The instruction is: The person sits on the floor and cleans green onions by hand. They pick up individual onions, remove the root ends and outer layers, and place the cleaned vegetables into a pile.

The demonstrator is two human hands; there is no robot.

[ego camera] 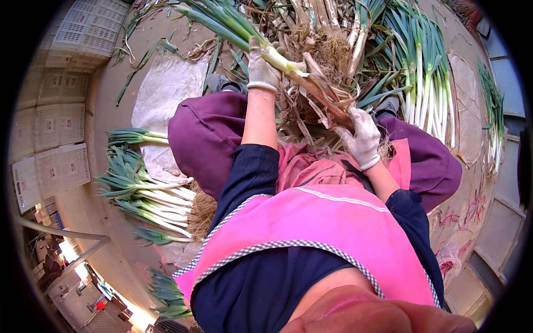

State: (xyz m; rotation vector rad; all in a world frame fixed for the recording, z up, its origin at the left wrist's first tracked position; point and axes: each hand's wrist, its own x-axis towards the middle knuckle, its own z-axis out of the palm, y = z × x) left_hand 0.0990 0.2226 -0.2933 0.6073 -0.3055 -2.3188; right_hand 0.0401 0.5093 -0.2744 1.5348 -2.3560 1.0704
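In a white knit glove, my left hand point(263, 66) grips a large green onion point(280, 60) around its pale stalk, just below the green leaves. My right hand point(361, 135), gloved too, is at the lower end of the same onion, on its brown dry outer leaves point(327, 98). The onion lies slantwise over my lap, leaves to the upper left. Behind it is a heap of untrimmed onions with tangled roots point(325, 52). Cleaned onions with white stalks point(429, 87) lie in a row at the right, and more point(162, 204) lie at the left beside my thigh.
White plastic crates point(60, 125) are stacked along the left. A pale sheet point(170, 91) lies on the floor by my knee. Another bunch of onions point(493, 120) lies at the far right, near red ties point(447, 264). Loose leaves point(137, 73) are scattered at the upper left.
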